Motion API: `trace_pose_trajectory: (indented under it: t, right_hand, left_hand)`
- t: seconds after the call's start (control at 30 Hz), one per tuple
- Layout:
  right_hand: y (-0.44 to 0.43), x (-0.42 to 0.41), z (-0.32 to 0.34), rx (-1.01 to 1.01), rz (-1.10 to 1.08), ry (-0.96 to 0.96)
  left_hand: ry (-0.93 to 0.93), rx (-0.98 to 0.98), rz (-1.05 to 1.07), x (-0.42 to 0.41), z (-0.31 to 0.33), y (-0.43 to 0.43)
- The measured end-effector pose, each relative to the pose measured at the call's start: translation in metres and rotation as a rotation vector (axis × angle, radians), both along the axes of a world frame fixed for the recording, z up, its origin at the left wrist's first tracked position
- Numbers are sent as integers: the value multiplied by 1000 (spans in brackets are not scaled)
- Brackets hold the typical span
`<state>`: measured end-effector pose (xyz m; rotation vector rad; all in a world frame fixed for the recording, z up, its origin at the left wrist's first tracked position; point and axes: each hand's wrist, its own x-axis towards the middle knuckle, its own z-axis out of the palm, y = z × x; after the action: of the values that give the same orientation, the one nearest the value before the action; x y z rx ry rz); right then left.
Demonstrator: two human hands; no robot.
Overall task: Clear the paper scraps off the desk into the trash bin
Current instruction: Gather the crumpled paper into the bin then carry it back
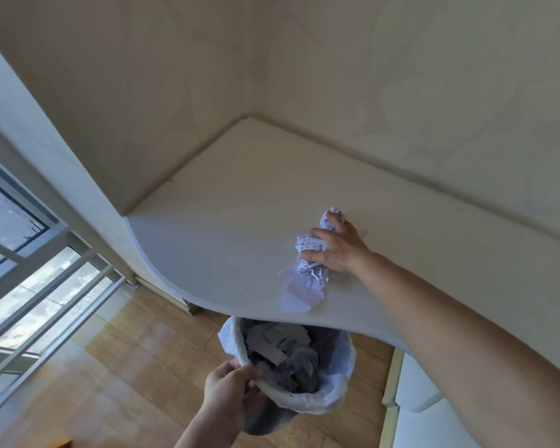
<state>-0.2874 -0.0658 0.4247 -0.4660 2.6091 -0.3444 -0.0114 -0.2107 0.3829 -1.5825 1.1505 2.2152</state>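
Right hand (338, 250) clamped on crumpled paper scraps (311, 263) on the desk (227, 227), close to its near edge. Left hand (230, 388) pinches the rim of the lined trash bin (333, 392), held just below that edge; bin already holds scraps.

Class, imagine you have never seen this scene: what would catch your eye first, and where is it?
First, the right hand pressing down on crumpled printed paper scraps near the front edge of the white desk. Next, just below that edge, the left hand grips the rim of a lined trash bin already holding scraps, held over the wooden floor.
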Motion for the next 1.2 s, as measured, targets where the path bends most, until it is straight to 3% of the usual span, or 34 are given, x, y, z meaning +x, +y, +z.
trace_pose_trajectory:
  t: [0.7,0.97,1.2]
  right_hand:
    - [-9,197,-1,-40,167,61]
    - [4,247,-3,-489,-132,-342]
    - [26,256,-23,-476,-341,-338]
  left_hand:
    - [54,-19,-23,37,26,-12]
    - [30,-16,-65,49,17,-21]
    - [11,-49,-107,61,6,-28]
